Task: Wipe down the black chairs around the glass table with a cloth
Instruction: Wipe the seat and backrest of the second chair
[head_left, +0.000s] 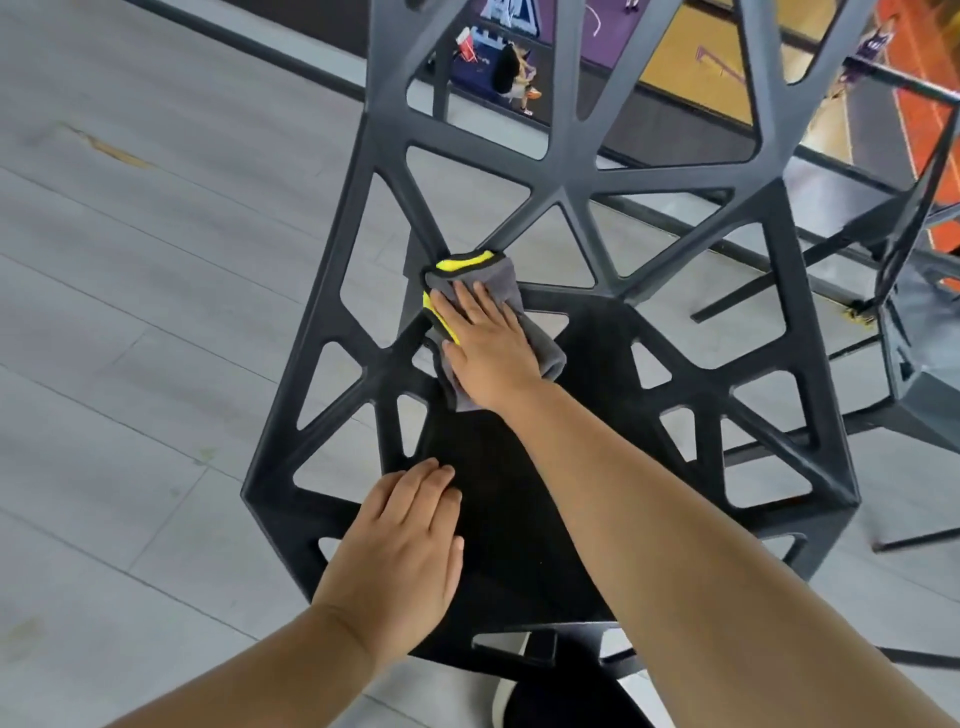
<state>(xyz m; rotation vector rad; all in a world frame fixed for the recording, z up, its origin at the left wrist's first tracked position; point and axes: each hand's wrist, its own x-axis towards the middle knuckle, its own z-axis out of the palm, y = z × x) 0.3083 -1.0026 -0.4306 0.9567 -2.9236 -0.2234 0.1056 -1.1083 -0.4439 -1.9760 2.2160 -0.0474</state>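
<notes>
Grey-yellow cloth (498, 322) is pressed flat by right hand (485, 345), fingers spread, at back edge of black chair (566, 171) seat. Left hand (402, 556) is laid flat near seat's front-left corner. Cloth judged soft, light; chair rigid, best steadied by its frame.

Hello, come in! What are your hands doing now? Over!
Right hand flat on cloth, pressing it onto black chair. Left hand flat on seat front. Nothing in the way.

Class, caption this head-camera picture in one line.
Right hand presses a cloth on the chair; left hand rests on its seat.
</notes>
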